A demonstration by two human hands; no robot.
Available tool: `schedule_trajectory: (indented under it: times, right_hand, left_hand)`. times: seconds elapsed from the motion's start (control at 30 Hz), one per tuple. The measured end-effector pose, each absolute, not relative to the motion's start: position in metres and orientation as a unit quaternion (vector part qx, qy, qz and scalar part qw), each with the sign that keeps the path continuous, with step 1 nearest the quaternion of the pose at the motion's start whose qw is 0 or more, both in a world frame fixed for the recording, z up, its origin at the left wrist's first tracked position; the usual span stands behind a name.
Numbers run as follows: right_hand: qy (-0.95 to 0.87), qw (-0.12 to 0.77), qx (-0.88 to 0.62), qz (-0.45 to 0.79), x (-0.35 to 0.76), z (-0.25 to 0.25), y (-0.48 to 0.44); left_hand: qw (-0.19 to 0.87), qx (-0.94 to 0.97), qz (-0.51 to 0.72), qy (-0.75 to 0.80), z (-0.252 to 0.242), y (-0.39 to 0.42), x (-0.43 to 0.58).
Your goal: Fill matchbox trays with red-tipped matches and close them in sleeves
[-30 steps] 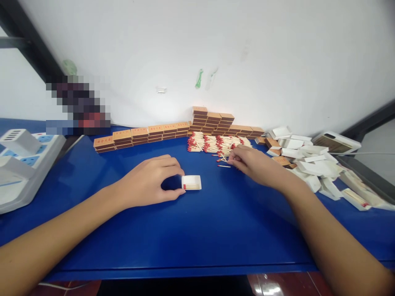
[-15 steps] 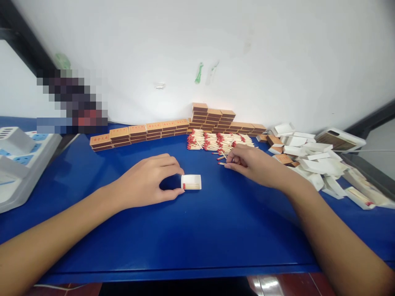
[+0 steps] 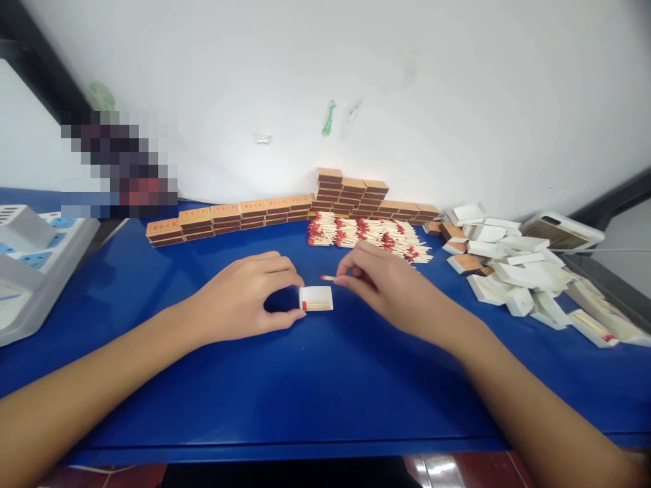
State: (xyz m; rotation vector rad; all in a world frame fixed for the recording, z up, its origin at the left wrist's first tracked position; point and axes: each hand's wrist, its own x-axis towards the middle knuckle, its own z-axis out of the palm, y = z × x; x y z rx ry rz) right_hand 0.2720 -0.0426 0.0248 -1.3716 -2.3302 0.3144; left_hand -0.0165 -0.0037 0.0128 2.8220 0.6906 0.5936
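My left hand (image 3: 254,298) grips a small white matchbox tray (image 3: 319,294) by its left end, thumb at the near corner and fingers at the far one. Several red-tipped matches (image 3: 316,306) lie along the near side inside it. A single match (image 3: 328,278) is pinched between the thumb and fingers of my right hand (image 3: 371,274), just beyond the tray's right part, with its red head pointing left. Behind my right hand spreads a big pile of loose matches (image 3: 366,234), which the hand partly covers.
Stacked closed matchboxes (image 3: 226,215) line the wall (image 3: 228,81) at the back of the blue table (image 3: 285,393). White empty trays (image 3: 523,271) lie heaped at right, beside a phone-like object (image 3: 562,230). At left stands a grey plastic holder (image 3: 55,271).
My right hand has moved left and slightly nearer, from the edge of the match pile to beside the tray, carrying a match. My left hand and the tray have stayed put.
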Motion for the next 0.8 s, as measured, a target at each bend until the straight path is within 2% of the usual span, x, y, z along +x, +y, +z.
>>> schedule_trajectory:
  times: [0.1, 0.23, 0.53, 0.67, 0.8]
  right_hand:
    - [-0.85, 0.211, -0.467, 0.119, 0.247, 0.026, -0.052]
    - [-0.862, 0.162, -0.466, 0.121, 0.233, 0.022, -0.056]
    - [-0.868, 0.071, -0.49, 0.031, 0.229, 0.018, -0.053]
    - [-0.871, 0.092, -0.479, 0.049, 0.23, 0.018, -0.054]
    - [-0.87, 0.169, -0.457, 0.07, 0.254, 0.018, -0.044]
  left_hand:
    - [0.094, 0.948, 0.197, 0.233, 0.012, -0.003, -0.014]
    - [0.101, 0.948, 0.193, 0.231, 0.013, -0.003, -0.013]
    - [0.1, 0.948, 0.189, 0.236, 0.013, -0.004, -0.012]
    - [0.103, 0.947, 0.191, 0.235, 0.014, -0.005, -0.012]
    - [0.106, 0.945, 0.193, 0.242, 0.013, -0.004, -0.014]
